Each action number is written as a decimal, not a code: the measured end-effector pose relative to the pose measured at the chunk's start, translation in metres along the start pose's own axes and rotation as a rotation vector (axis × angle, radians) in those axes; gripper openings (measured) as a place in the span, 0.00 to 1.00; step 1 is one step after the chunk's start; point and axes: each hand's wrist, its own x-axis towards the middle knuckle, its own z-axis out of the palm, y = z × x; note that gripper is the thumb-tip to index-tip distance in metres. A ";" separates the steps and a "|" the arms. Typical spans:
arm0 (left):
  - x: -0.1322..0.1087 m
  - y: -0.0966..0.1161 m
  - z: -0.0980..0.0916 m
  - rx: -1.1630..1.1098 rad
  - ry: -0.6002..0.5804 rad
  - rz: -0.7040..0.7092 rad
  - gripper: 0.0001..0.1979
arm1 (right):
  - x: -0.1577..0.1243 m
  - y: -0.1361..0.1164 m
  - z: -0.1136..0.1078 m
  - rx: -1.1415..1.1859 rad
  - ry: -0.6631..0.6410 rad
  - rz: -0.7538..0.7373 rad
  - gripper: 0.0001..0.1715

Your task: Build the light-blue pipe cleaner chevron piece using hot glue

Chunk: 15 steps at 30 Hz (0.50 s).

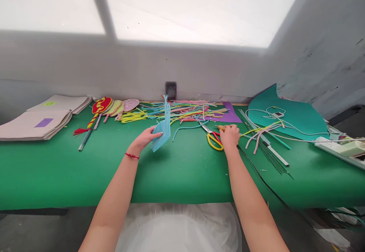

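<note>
My left hand [146,138], wearing a red bracelet, is closed on a flat panel of light blue pipe cleaners [163,133] laid side by side and bent at an angle. Their long ends rise above the green table. My right hand [230,136] is wrapped round a glue gun [221,128]; only its yellowish front end shows, pointing left, and a black cord trails from below the hand. Just left of that hand lie scissors [214,141] with yellow and red handles. Between the hands, a single blue pipe cleaner [185,128] rests on the table.
Behind lies a heap of colored pipe cleaners [188,111] beside purple sheet material [232,113]. Paper pads [34,124] and finished fan-shaped pieces [102,105] are at left. At right are thin green wires [270,155], a teal sheet [288,111], cables and a power strip [336,149].
</note>
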 end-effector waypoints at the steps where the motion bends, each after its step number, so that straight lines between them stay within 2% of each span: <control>1: 0.000 0.002 -0.002 0.021 0.004 0.002 0.33 | -0.003 -0.012 0.003 0.011 -0.028 -0.116 0.18; 3: 0.001 0.005 -0.007 0.060 -0.011 -0.010 0.33 | -0.009 -0.039 0.014 0.019 -0.076 -0.305 0.15; 5: 0.001 0.008 -0.011 0.091 -0.044 -0.037 0.32 | -0.016 -0.067 0.026 -0.104 -0.128 -0.596 0.18; 7: 0.000 0.009 -0.014 0.118 -0.074 -0.065 0.30 | -0.022 -0.090 0.036 -0.253 -0.152 -0.748 0.19; 11: 0.000 0.009 -0.023 0.210 -0.146 -0.087 0.26 | -0.025 -0.115 0.045 -0.303 -0.176 -0.848 0.19; 15: 0.006 0.007 -0.033 0.317 -0.168 -0.073 0.27 | -0.017 -0.112 0.032 -0.318 -0.206 -0.978 0.15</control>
